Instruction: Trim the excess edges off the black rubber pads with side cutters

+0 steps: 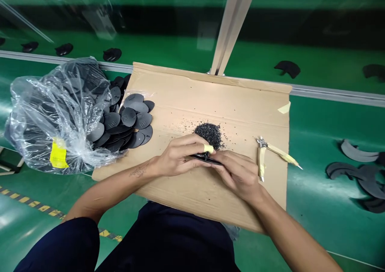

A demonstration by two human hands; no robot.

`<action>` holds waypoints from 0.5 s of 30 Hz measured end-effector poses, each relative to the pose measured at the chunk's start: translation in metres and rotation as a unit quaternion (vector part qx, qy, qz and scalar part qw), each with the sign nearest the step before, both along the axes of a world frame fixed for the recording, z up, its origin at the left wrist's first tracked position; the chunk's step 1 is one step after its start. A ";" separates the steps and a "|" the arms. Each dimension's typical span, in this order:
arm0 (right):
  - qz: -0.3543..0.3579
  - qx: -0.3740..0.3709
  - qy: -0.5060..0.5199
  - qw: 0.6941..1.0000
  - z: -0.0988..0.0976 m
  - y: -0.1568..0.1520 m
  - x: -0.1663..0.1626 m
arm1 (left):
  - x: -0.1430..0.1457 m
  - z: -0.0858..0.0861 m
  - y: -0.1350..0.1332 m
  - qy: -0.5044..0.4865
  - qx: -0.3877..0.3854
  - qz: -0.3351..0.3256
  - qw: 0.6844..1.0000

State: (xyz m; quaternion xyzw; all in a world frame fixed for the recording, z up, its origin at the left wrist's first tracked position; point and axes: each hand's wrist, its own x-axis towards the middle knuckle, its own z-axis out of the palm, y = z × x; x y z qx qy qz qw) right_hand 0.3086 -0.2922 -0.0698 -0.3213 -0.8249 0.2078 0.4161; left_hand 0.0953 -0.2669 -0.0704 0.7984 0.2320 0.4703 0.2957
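Observation:
Between my two hands, a thin black plastic part [207, 159] is held nearly edge-on over the cardboard sheet [186, 192]. My left hand [183, 155] grips its left side, with yellow tape round one finger. The right side of the part is pinched in my right hand [237, 168]. Just beyond my fingers lies a heap of small black plastic bits [208, 132], some scattered around it. A pair of nippers [262, 144] with tape-wrapped handles rests on the cardboard to the right of my right hand. The part's lower face is hidden.
At the left, a clear plastic bag [57, 115] with a yellow label spills oval black discs [129, 117] onto the cardboard. Curved black pieces [361, 172] lie on the green surface at right. More black pieces [287, 68] sit beyond the metal rail, near an upright post [233, 27].

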 end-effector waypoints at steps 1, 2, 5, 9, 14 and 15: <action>0.001 0.003 0.001 1.000 -0.001 0.000 0.000 | 0.000 0.000 -0.001 -0.008 0.000 0.005 1.000; 0.002 0.004 0.004 1.000 -0.002 0.000 0.001 | 0.000 0.001 -0.002 -0.014 0.002 0.010 1.000; 0.004 0.003 0.008 1.000 -0.003 -0.001 0.003 | 0.000 0.004 -0.004 -0.009 0.006 0.010 1.000; -0.016 0.013 0.005 1.000 -0.004 -0.004 0.002 | -0.001 0.006 -0.003 0.032 0.011 -0.006 0.999; -0.023 0.015 0.013 1.000 -0.003 -0.005 0.000 | 0.000 0.006 -0.004 0.025 0.021 0.002 0.999; -0.021 0.014 0.014 1.000 -0.003 -0.005 0.000 | 0.000 0.006 -0.004 0.022 0.021 0.004 1.000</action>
